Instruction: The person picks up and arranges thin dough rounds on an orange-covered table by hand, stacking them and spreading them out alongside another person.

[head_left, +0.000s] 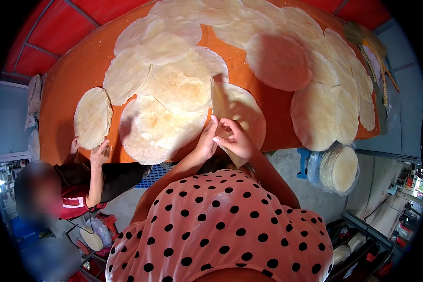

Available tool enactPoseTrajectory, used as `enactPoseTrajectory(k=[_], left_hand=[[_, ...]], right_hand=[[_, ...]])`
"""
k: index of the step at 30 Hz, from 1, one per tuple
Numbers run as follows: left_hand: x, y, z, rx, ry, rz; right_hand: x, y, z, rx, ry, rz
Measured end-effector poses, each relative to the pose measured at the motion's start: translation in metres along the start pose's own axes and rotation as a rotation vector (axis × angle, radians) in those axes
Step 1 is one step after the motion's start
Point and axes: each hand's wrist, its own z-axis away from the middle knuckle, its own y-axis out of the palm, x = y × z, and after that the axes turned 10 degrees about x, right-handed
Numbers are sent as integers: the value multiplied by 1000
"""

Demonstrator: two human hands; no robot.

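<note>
Before my chest, my left hand (pixel 208 139) and my right hand (pixel 237 140) are close together at the near edge of a thin, pale flatbread round (pixel 216 100). This round stands tilted up, seen almost edge-on, so most of its face is hidden. Thumbs and fingers of both hands pinch it. Just right of it, another flatbread (pixel 248 105) lies on the orange cloth (pixel 229 58), partly in shadow. On the left, overlapping rounds (pixel 181 83) reach close to my left hand, with a browned patch on the top one.
More overlapping rounds cover the table's far side and right (pixel 317 116). At left, another person's hands (pixel 100 153) hold a stack of rounds (pixel 92 118) upright. Right of me, a plastic-wrapped stack (pixel 342 169) sits by a blue stool (pixel 303 164), below table height.
</note>
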Motion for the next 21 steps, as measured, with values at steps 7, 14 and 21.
enactPoseTrajectory(k=[7, 14, 21], left_hand=[[-5, 31, -17, 272, -103, 302], [11, 49, -32, 12, 124, -486], [-46, 41, -28, 146, 147, -300]], right_hand=[[-2, -25, 14, -180, 116, -61], [-1, -51, 14, -337, 113, 417], [-45, -282, 204, -740, 230, -63]])
